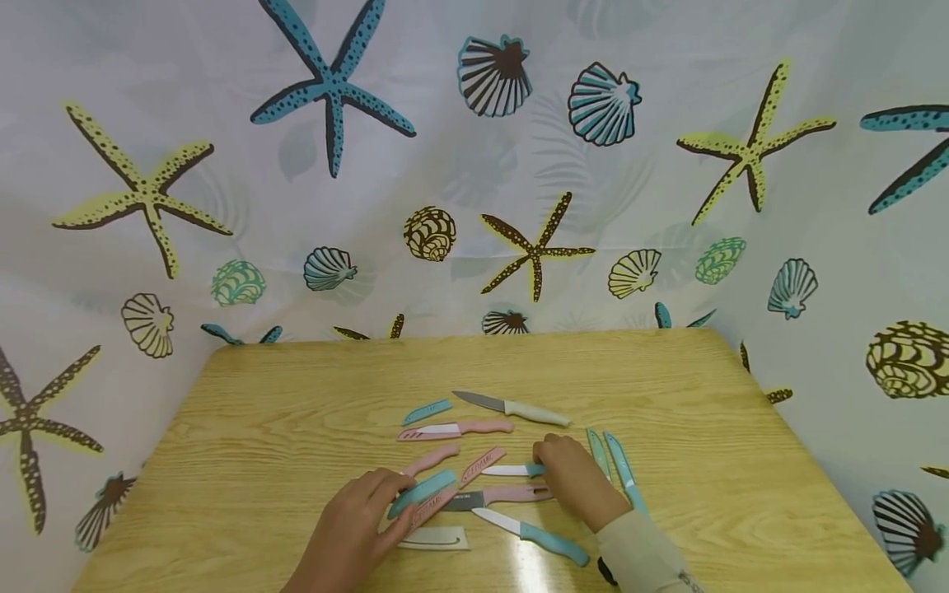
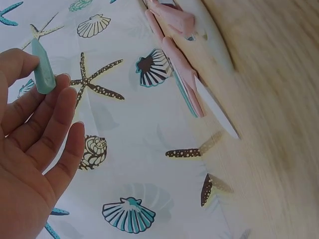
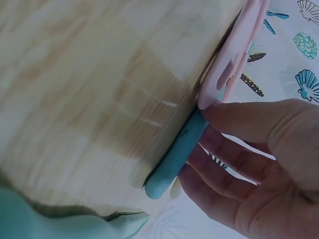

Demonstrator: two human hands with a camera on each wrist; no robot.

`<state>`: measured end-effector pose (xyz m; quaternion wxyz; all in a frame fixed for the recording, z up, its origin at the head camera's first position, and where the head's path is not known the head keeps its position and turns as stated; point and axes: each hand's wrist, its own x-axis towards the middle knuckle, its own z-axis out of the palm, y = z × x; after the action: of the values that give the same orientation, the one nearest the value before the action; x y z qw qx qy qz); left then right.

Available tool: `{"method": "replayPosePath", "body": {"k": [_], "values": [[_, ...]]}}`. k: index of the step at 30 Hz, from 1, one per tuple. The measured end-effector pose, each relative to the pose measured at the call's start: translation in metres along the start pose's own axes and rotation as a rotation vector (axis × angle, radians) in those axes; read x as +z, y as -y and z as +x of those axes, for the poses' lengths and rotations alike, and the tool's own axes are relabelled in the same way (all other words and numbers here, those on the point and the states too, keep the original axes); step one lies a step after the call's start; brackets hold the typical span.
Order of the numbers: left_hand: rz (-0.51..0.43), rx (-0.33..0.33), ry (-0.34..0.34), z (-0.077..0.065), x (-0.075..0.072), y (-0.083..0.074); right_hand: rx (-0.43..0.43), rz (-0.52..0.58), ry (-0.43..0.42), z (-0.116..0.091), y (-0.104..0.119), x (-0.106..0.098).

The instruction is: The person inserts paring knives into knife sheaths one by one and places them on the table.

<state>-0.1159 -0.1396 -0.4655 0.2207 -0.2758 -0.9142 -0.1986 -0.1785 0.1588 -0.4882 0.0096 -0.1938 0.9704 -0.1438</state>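
My left hand (image 1: 348, 519) pinches a teal knife sheath (image 1: 424, 492) between thumb and fingers; the left wrist view shows the sheath (image 2: 44, 69) raised off the table. Beneath it in the head view lies a pink sheath (image 1: 437, 505) marked CERAMIC, partly covered. With thumb and fingers, my right hand (image 1: 578, 482) grips the teal handle (image 3: 175, 159) of a small knife with a white blade (image 1: 504, 470). Most of that handle is hidden by the hand in the head view. Close by lies a dark-bladed knife with a pink handle (image 1: 511, 494).
Around the hands lie a white-handled knife (image 1: 537, 412), a blue sheath (image 1: 427, 411), a pink knife (image 1: 485, 427), another teal-handled knife (image 1: 554, 543) and a white sheath (image 1: 437, 539). Green (image 1: 598, 453) and blue (image 1: 623, 465) pieces lie right. A shell-patterned cloth (image 1: 460, 165) stands behind the wooden table (image 1: 296, 395).
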Motion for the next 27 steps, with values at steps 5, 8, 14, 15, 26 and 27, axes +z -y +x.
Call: {"method": "replayPosePath", "body": {"k": [5, 8, 14, 15, 26, 27], "values": [[-0.001, -0.001, 0.007, 0.0, -0.002, 0.001, -0.013, -0.042, -0.022, 0.0, 0.0, 0.0], [-0.009, -0.004, 0.005, -0.001, -0.002, 0.001, -0.018, -0.043, -0.026, -0.001, 0.0, 0.0], [-0.011, -0.008, 0.008, 0.0, -0.002, 0.0, 0.006, -0.056, -0.012, -0.004, -0.003, -0.001], [-0.011, -0.006, 0.009, 0.001, -0.002, 0.0, 0.011, -0.066, -0.01, -0.005, -0.003, -0.001], [0.01, 0.006, 0.032, 0.002, -0.002, -0.002, 0.013, -0.027, -0.115, -0.023, 0.004, -0.025], [0.009, 0.01, 0.031, 0.002, -0.002, -0.002, -0.017, -0.026, -0.141, -0.025, 0.006, -0.028]]}}
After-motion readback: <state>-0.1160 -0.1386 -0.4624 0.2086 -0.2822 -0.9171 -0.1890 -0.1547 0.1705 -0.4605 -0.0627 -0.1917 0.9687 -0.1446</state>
